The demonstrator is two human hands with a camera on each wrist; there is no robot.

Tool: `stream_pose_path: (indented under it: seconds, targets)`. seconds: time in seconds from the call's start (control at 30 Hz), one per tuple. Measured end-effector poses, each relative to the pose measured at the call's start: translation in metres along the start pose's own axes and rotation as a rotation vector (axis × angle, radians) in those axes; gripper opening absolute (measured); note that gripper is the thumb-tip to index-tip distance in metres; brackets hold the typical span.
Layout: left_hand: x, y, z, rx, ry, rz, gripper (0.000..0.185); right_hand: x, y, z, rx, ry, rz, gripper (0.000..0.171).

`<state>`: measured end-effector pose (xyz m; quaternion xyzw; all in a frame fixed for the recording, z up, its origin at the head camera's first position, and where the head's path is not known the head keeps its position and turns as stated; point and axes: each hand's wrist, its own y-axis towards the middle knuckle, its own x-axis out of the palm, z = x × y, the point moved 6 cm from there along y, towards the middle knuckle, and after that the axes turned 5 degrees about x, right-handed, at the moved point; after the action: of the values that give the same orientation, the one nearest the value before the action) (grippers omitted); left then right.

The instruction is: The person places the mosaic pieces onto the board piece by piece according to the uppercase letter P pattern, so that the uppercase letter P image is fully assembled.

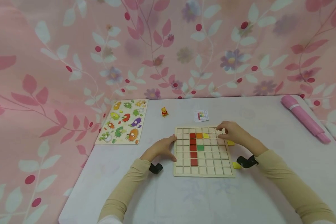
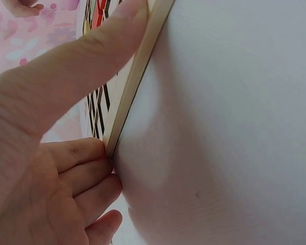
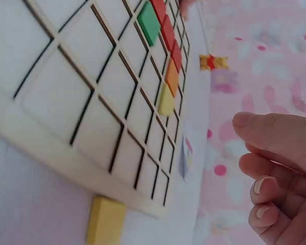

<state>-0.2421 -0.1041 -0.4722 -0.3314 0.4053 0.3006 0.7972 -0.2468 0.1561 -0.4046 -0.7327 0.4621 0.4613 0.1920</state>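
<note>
A wooden grid board [image 1: 204, 175] lies flat on the table. Several red tiles [image 1: 193, 154] form a column in it, with an orange tile [image 1: 199, 135] and a yellow tile [image 1: 206, 135] beside the top one. One green tile [image 1: 200, 148] sits lower, right of the column. At the board's left edge, my left hand [image 1: 160, 148] rests with thumb and fingers spread; the left wrist view has its thumb [image 2: 92, 61] on the rim. Above the board's far right corner hovers my right hand [image 1: 235, 133], thumb and fingers apart, holding nothing.
Two loose yellow tiles [image 1: 236, 165] lie by the board's right edge. Behind it are a small printed grid card [image 1: 201, 116] and a bear figurine [image 1: 164, 112]. A vegetable puzzle board [image 1: 123, 123] lies at left, a pink wand-shaped object [image 1: 305, 119] at far right.
</note>
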Motion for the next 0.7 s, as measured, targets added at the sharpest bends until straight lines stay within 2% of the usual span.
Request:
stream_pose_path:
  seconds: [0.2,0.37,0.5,0.6,0.7]
  targets:
    - [0.0,-0.001,-0.001,-0.015,-0.007,-0.002,0.104,-0.013,-0.016,0.009,0.021,-0.007,0.012,0.024]
    - [0.001,0.0,-0.003,-0.04,-0.01,-0.005,0.103,-0.011,-0.032,0.017,0.055,-0.004,-0.016,0.026]
    - [0.001,-0.001,-0.002,-0.033,-0.014,0.002,0.103,-0.005,-0.047,0.02,0.051,0.006,-0.021,0.024]
    - [0.001,-0.001,-0.001,-0.023,-0.016,0.006,0.103,0.002,-0.059,0.022,0.058,0.031,-0.058,0.025]
    - [0.002,-0.001,-0.002,-0.032,-0.02,0.002,0.103,0.013,-0.07,0.026,0.09,0.074,-0.153,0.03]
